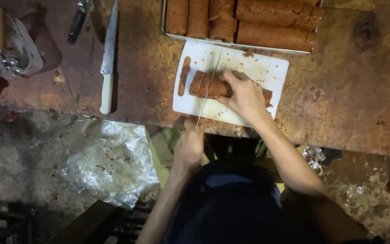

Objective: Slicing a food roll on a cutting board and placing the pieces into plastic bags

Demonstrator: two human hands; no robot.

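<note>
Nearest the camera: dark clothing, two bare forearms reaching up to the worktop (339, 104), rust-brown and stained. Crumpled clear plastic sheet (111, 165) on the floor to the left, below the worktop edge.

Left hand (189, 147) at the near edge of the worktop, fingers closed around the handle of a long thin knife (208, 88); blade upright across the brown roll (213, 86), edge down into it near its left end.

Right hand (245, 95) flat on top of the roll, fingers (231, 79) spread and pressed down, thumb side toward the blade, close beside it but apart.

Roll lying lengthwise on a white cutting board (267, 70), which rests on the worktop at its near edge. One narrow cut slice (184, 76) at the board's left side, apart from the roll. Crumbs scattered on the board.

Handling, judged: soft, dense, slightly crumbly, likely to deform or break under a hard squeeze; surface appears dry, not slippery. Best held from above over the middle with a broad light press, clear of the cut line. Cut slices probably fragile; support from below advised.

Beyond the board: metal tray (165, 34) of further uncut rolls (274, 36), touching or just beside the board's far edge. Far left: a second knife (108, 68) with white handle, lying idle.
</note>
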